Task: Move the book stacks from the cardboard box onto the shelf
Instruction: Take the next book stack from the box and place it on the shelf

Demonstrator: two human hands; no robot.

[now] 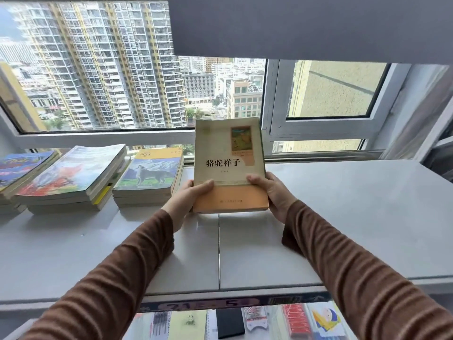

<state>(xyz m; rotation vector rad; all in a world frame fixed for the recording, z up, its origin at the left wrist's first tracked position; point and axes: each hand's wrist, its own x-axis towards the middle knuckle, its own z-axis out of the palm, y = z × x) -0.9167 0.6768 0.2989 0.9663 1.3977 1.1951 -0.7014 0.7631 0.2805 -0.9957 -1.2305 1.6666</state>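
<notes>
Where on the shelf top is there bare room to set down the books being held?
Bare surface runs right of the held books, out to the shelf edge and the window frame, and along the front. The left is crowded: three book stacks against the window.

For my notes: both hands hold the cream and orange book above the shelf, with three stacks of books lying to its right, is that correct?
Not quite: in the head view the stacks lie to the book's left. Both hands, left hand and right hand, do hold it above the shelf.
</notes>
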